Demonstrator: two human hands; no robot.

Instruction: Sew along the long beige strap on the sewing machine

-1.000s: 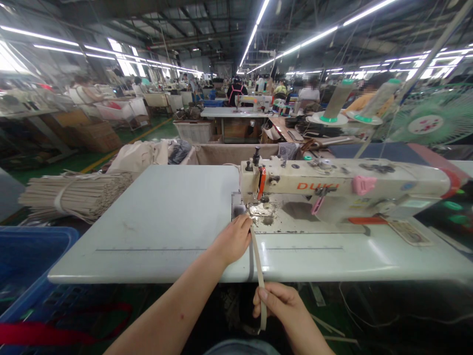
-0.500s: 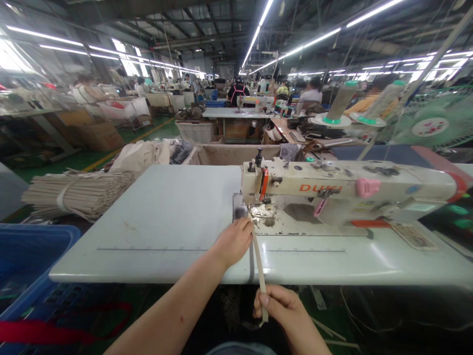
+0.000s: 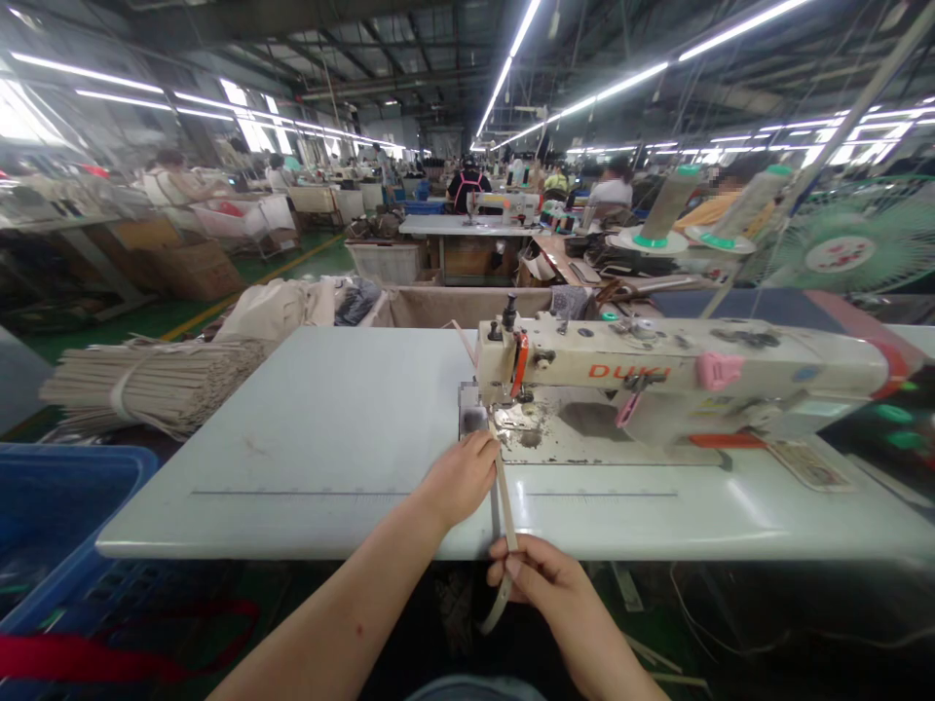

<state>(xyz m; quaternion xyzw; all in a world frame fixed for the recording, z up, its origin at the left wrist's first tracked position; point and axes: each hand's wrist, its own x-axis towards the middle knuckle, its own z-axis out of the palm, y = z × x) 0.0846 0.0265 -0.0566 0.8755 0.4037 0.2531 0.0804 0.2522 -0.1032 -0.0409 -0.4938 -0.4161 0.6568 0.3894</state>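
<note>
A narrow beige fabric strip (image 3: 505,501) runs from under the head of the sewing machine (image 3: 679,365) toward my body. My left hand (image 3: 462,477) lies on the table just in front of the needle area, its fingers pressed together on the strip. At the table's front edge, my right hand (image 3: 541,576) pinches the strip between thumb and fingers. Below that pinch the loose tail curls down and to the left. Behind the machine head a thin length of strip rises at a slant. The needle point is too small to make out.
A tied bundle of beige strips (image 3: 157,385) lies left of the white table (image 3: 307,419). Nearer is a blue basket (image 3: 73,526) with a red strap (image 3: 80,657). Thread cones (image 3: 668,204) and a fan (image 3: 840,253) stand right. People sit at machines farther back.
My right hand has moved forward to the table edge with the strip, and a longer tail hangs below it. Strip now shows behind the machine head. My left hand has barely moved.
</note>
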